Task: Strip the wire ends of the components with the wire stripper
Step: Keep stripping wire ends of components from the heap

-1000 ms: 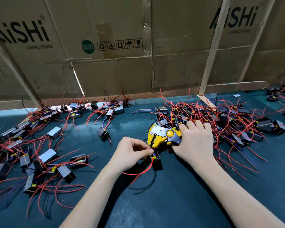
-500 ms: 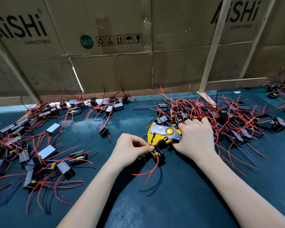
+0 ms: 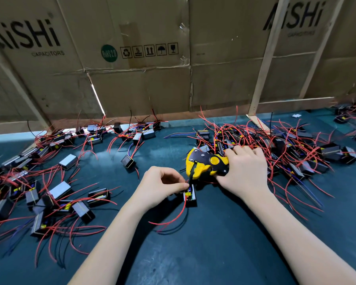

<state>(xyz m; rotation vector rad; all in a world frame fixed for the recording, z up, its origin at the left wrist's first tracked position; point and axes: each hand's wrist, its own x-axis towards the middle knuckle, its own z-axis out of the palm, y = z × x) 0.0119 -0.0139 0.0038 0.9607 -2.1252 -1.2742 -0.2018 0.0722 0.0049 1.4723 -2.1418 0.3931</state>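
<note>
The right hand (image 3: 243,173) is wrapped around the handles of the wire stripper (image 3: 207,163), fingers curled over the far side, holding the tool low over the table (image 3: 203,254). The stripper's yellow and black head points left and toward the near side. The left hand (image 3: 160,187) pinches a thin wire between thumb and fingertips just below the stripper's mouth; whether the wire end is already seated in the mouth cannot be told. The small black component (image 3: 190,196) that this wire belongs to lies on the table, touching the left fingertips, directly under the tool. A long red wire (image 3: 173,218) curls from it toward the near side.

Judged status: one component is in work, at the feed or strip step.

To the right, just behind the right hand, lies a dense heap of components (image 3: 292,153) with tangled red wires. To the left lies a looser spread of components (image 3: 49,194), running from the near left edge to the far cardboard wall (image 3: 142,89). Bare wire ends are too small to confirm in either group. By the layout, the right heap is probably the stock awaiting stripping and the left spread the finished pieces. On that reading, a large share of the work remains.
</note>
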